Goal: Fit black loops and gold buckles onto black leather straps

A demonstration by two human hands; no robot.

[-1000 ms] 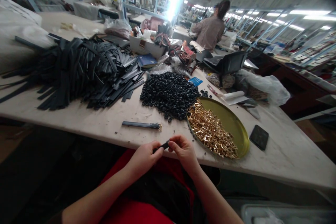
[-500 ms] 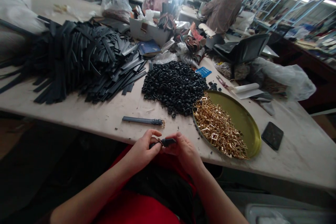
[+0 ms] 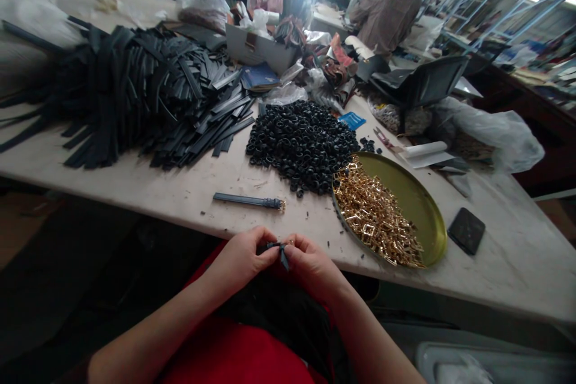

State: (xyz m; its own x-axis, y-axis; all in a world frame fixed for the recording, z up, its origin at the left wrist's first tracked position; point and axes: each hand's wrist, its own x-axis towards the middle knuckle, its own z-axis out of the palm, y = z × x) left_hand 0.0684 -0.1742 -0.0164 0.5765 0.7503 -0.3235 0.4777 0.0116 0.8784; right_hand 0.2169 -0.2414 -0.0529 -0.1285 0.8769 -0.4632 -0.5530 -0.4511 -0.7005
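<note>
Between my two hands, just over the table's front edge, is a dark strap, mostly hidden by fingers. My left hand pinches it from the left. From the right, my right hand grips it near a bit of gold metal, with the strap's end pointing down. A finished-looking strap with a gold buckle lies flat on the table beyond my hands. Further off is a heap of small black loops. To its right, gold buckles fill the left part of a round gold tray.
A large pile of dark straps covers the table's left side. A black phone lies right of the tray. Pliers-like red-handled tool, a blue packet and a grey box lie farther back. A person stands beyond.
The strap's end has turned from pointing right to pointing down between my hands. My right fingers have closed in nearer to my left hand. The view has shifted slightly.
</note>
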